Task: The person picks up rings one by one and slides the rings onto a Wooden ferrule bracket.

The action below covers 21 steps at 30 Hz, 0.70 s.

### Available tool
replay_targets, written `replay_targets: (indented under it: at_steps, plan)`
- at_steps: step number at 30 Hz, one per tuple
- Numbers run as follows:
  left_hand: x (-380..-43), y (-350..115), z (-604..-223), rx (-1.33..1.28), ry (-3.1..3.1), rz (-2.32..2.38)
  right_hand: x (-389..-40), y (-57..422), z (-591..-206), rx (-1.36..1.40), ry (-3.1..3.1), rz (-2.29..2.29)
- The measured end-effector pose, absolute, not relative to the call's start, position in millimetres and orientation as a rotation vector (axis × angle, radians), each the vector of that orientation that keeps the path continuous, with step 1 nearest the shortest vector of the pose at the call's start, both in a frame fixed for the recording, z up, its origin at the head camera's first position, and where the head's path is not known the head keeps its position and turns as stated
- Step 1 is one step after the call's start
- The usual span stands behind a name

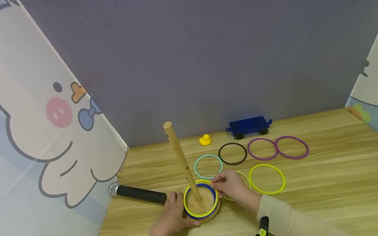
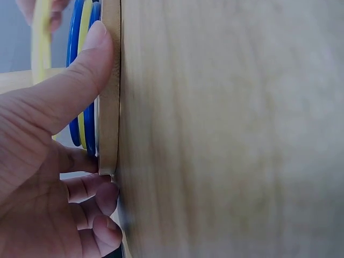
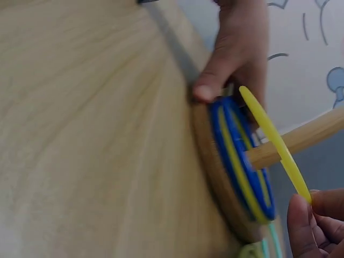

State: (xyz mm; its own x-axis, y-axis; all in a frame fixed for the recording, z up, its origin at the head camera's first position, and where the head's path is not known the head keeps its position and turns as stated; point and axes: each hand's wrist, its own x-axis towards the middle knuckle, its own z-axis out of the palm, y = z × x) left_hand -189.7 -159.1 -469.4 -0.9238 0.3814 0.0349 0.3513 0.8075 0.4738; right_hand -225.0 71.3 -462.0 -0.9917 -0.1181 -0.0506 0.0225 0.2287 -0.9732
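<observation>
A wooden peg [image 1: 181, 157] stands upright on a round wooden base [image 2: 110, 107]. Several blue and yellow rings lie stacked around the peg on this base, among them a blue ring [image 2: 73, 121]. My left hand [image 1: 172, 218] grips the base's left side, thumb along the front rim and fingers behind. Between thumb and fingertips, my right hand [image 1: 232, 186] pinches a yellow ring [image 3: 277, 141] by its right edge. This ring encircles the peg above the stack, tilted in the right wrist view.
Right of the base lie a yellow-green ring [image 1: 247, 179], partly hidden by my right hand, and another yellow ring [image 1: 270, 193]. Behind are light-blue [image 1: 195, 169], black [image 1: 234, 164] and purple [image 1: 266, 159] rings, a rubber duck [image 1: 205, 140] and a blue toy wagon [image 1: 249, 126]. A microphone [image 1: 141, 194] lies left.
</observation>
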Motion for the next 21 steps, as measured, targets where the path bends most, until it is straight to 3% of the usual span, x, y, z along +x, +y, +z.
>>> replay_targets:
  at_steps: [11, 21]
  plan:
    - [-189, -156, -470, 0.606, 2.922, 0.759, -226, 68, -485, -0.105, 2.491, -1.847]
    - [-190, -159, -471, 0.551, 2.918, 0.721, -220, 102, -477, -0.098, 2.585, -1.839]
